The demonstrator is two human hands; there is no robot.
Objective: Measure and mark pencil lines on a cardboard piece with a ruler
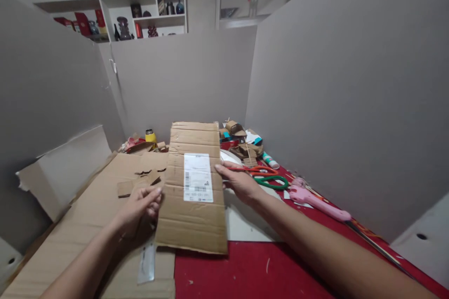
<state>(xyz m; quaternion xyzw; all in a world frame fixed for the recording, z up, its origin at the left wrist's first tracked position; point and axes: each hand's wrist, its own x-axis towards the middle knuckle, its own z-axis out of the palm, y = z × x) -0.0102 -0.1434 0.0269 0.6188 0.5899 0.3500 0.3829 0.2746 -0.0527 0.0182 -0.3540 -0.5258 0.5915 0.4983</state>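
Red tabletop, scraps cut: left hand (140,205) and right hand (238,182) pinch opposite edges of the uncut cardboard panel (192,215), scissors (266,175) idle just beyond the right grip.

Plain brown cardboard (195,187) with a white barcode label (198,177), red worktop (252,271) speckled with white bits, scissors (266,175) with one orange and one green handle, pink glue gun (317,201), yellow bottle (150,136), grey walls (351,79).
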